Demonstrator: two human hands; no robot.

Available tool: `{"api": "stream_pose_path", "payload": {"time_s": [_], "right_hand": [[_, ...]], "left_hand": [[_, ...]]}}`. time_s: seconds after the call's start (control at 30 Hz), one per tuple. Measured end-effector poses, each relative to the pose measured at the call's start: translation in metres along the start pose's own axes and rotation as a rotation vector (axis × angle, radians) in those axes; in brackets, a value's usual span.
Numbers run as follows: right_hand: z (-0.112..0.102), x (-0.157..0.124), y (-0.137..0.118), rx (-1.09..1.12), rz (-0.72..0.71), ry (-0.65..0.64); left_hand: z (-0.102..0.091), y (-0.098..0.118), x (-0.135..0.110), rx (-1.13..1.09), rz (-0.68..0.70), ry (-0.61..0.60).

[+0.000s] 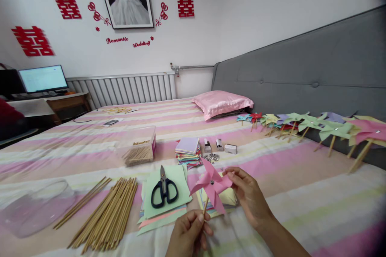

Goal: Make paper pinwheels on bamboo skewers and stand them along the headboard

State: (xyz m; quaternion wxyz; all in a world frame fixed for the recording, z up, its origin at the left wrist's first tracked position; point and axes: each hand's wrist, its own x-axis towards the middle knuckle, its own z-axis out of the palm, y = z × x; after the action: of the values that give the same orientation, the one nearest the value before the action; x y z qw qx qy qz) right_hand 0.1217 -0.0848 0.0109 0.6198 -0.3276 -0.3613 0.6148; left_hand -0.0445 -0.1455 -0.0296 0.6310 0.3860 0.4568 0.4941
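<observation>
A pink paper pinwheel [214, 185] with a metal fastener at its centre stands tilted in front of me. My left hand [192, 229] pinches its wooden stick below the blades. At the right blade, my right hand [247, 192] has thumb and fingers closed on the paper edge. Under the pinwheel lies a stack of pale yellow paper squares [228, 197], partly hidden by it. Just left, dark-handled scissors [164, 188] rest on green paper sheets [147, 186]. Small metal fasteners [213, 156] are scattered behind the pinwheel, beside a pile of coloured paper squares [187, 146].
Bamboo sticks [110, 213] lie at front left, near a clear plastic lid [39, 207]. A clear tub [138, 154] holds more sticks. Small boxes [230, 149] stand behind the fasteners. Several finished pinwheels [336, 130] line the grey headboard [301, 64], near a pink pillow [223, 102].
</observation>
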Motion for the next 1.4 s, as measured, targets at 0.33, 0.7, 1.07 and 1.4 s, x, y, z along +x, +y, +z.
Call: {"api": "stream_pose_path", "payload": {"time_s": [0.33,0.7,1.07,1.4], "right_hand": [[-0.002,-0.001,0.008,-0.124,0.013,-0.051],[0.011,-0.010,0.018,-0.180,0.027,-0.158],[0.010,-0.009,0.016,-0.151,-0.009,-0.097],[0.004,-0.003,0.007,-0.013,-0.020,-0.001]], "left_hand": [[-0.005,-0.003,0.002,-0.053,0.025,0.006],[-0.004,0.000,0.003,-0.118,0.067,0.053],[-0.004,0.003,0.001,-0.106,0.054,0.075],[-0.003,0.000,0.001,-0.062,-0.001,0.051]]}}
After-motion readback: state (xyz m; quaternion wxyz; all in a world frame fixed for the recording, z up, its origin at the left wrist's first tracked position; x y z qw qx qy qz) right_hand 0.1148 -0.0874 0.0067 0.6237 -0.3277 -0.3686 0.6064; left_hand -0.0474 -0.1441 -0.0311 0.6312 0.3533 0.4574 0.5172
